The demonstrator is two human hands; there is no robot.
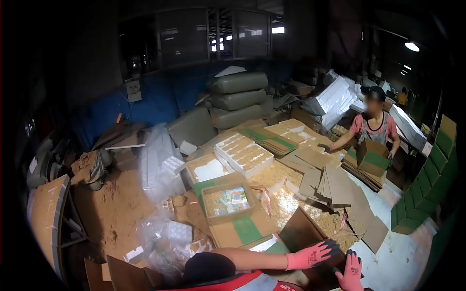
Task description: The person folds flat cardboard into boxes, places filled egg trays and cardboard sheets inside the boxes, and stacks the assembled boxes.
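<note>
My left hand [310, 255], in a pink glove with dark fingertips, reaches across an open cardboard box [302, 232], its fingers stretched out. Beside it, at the box's right side, is my right hand [351, 272] in a matching glove, fingers extended upward and thumb apart. Neither hand visibly grips anything. Both are near the box's flaps; the inside of the box is dark and partly hidden by my left hand and arm. Left of the box, a plastic tub [228, 217] holding small printed packets or cards rests on a carton with green tape [247, 229].
Across the table a co-worker [374, 116] handles a green-taped box [373, 157]. Flattened cardboard [340, 186] lies between us. White foam trays [243, 154] filled with sawdust-like material stand ahead. Green-taped cartons [422, 186] are stacked at right; plastic bags [160, 242] lie at left.
</note>
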